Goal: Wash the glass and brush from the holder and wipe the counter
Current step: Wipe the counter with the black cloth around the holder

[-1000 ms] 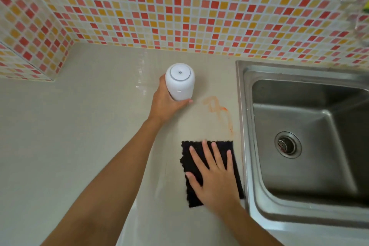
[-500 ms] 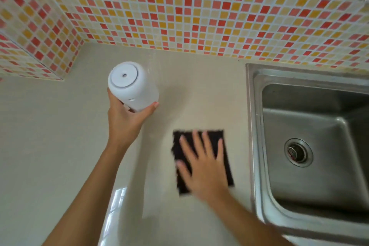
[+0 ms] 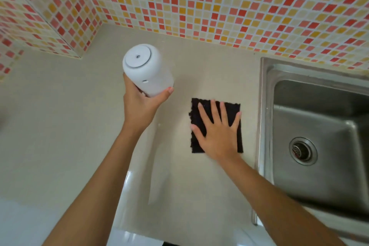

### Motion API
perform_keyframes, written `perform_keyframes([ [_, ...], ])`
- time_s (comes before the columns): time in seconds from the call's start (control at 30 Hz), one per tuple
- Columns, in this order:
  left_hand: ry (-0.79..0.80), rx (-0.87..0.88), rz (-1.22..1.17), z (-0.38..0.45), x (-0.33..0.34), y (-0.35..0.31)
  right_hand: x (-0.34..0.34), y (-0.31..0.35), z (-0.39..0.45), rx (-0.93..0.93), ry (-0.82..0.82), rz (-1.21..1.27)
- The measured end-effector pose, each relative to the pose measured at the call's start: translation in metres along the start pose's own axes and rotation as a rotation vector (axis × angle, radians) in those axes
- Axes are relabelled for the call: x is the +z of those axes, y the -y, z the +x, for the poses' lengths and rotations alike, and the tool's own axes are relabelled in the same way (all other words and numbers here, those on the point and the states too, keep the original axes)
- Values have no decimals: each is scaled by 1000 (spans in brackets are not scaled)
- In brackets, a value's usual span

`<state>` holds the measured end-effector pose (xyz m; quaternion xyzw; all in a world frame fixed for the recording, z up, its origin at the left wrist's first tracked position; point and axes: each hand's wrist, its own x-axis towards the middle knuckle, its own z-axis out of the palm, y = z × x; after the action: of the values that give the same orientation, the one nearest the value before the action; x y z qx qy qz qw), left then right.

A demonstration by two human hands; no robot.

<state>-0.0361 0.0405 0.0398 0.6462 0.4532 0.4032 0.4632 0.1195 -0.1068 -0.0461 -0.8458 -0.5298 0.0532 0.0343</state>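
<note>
My left hand [image 3: 139, 106] grips a white cylindrical holder [image 3: 146, 69] from below and holds it lifted off the beige counter [image 3: 60, 126], tilted with its round top toward me. My right hand [image 3: 217, 136] lies flat, fingers spread, pressing a black cloth [image 3: 199, 110] onto the counter just left of the sink. No glass or brush is visible. The counter under and around the cloth shows no stain.
A steel sink [image 3: 319, 126] with a round drain [image 3: 303, 151] fills the right side; its raised rim runs close beside the cloth. Mosaic-tiled walls [image 3: 199, 2] close the back and the left corner. The counter's front edge lies near the bottom of the view.
My left hand lifted the holder off the counter and moved it left. My right hand pushed the cloth forward over the orange stain, which no longer shows.
</note>
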Motion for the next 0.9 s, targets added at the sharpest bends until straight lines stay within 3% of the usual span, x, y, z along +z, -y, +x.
perform_keyframes([
  [0.1, -6, -1, 10, 4, -1, 2, 7, 36, -91, -173, 64, 5],
  [0.2, -13, 1, 34, 6, -3, 4, 9, 39, -65, -239, 69, 4],
  [0.33, 3, 20, 61, -2, -5, 7, 5, 21, 41, 33, 56, 17],
  [0.4, 14, 21, 69, -8, -7, 7, 9, 19, 50, 91, 49, 14],
  [0.67, 15, 11, 61, -15, -12, 6, 13, 70, -156, -283, 67, 46],
  [0.8, 71, 37, 123, -18, -14, 4, 13, 71, -71, -262, 19, 42],
  [0.9, 60, 55, 147, -21, -12, 2, 13, 69, 11, -36, 36, 25],
])
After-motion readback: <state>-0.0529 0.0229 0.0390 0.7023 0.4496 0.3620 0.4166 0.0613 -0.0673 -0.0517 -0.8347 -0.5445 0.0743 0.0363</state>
